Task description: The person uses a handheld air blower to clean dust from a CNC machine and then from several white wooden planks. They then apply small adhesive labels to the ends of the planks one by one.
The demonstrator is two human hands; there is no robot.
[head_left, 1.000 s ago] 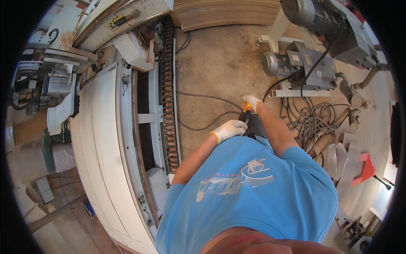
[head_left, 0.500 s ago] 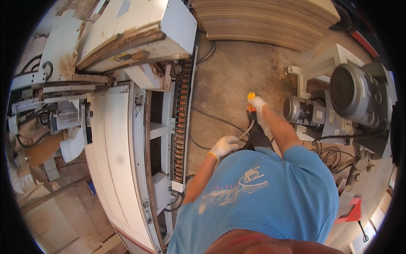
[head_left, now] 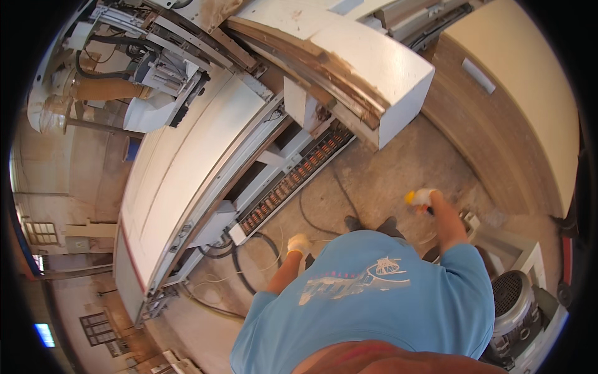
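My right hand (head_left: 427, 196), in a white glove, is closed around a yellow-and-orange hand tool (head_left: 410, 197), held out over the floor to the right of my feet. Only the tool's yellow end and a bit of orange show past the fingers. On the left, my gloved left hand (head_left: 299, 244) is curled by my hip on a thin pale hose (head_left: 322, 240). Part of this line shows between the hand and my shirt, while my body hides the rest. The left fingers are small and partly blurred.
A long white machine (head_left: 187, 168) stands to my left, with a strip of orange-and-black rollers (head_left: 296, 177) along its lower side. Stacked boards (head_left: 498, 131) rise ahead on the right. Close on my right is a grey motor (head_left: 514, 296). Dark cables (head_left: 240, 268) and a pale hose loop lie on the floor.
My view has turned right, bringing the board stack closer. The tool in my right hand has swung out to the right; my left hand has moved away, out beside my left hip.
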